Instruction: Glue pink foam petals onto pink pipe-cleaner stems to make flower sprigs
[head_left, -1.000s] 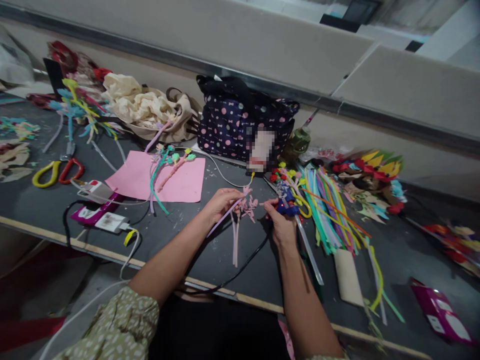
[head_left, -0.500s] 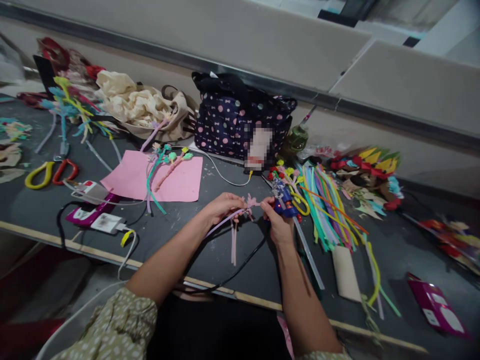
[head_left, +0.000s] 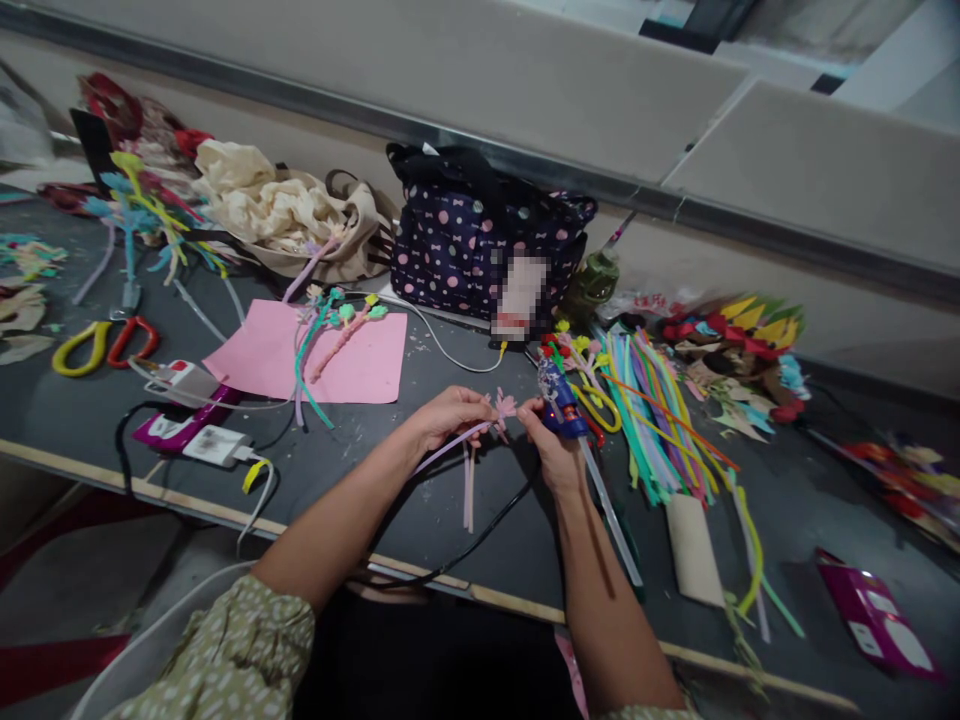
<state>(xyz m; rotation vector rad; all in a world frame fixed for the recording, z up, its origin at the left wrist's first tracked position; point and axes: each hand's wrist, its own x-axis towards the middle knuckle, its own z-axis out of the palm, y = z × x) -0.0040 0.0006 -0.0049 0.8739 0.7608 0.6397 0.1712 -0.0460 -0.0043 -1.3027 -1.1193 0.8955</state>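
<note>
My left hand [head_left: 454, 418] is closed in a pinch on a pale pink craft flower [head_left: 504, 404] with a thin lilac stem [head_left: 450, 446] trailing down and left. My right hand [head_left: 551, 440] is closed around a blue hot glue gun [head_left: 564, 410], its handle hidden behind the palm. A clear glue stick [head_left: 613, 525] sticks out of the gun's back, toward me. The right thumb and fingertip are beside the flower's petals; whether they touch is too small to tell. Two pale pink strips [head_left: 469, 490] lie on the table just below the flower.
Pink paper [head_left: 360, 365] bears finished stems. Scissors [head_left: 135, 342] and a power strip [head_left: 172, 430] lie left. A dark patterned bag [head_left: 450, 230] stands behind. Coloured pipe cleaners [head_left: 645, 400] and a cardboard tube [head_left: 694, 550] lie right. The black cord [head_left: 480, 540] crosses the front.
The glue gun has tilted slightly and shifted a little left in my right hand. The flower has turned, so its petals show more fully. My left hand has hardly moved.
</note>
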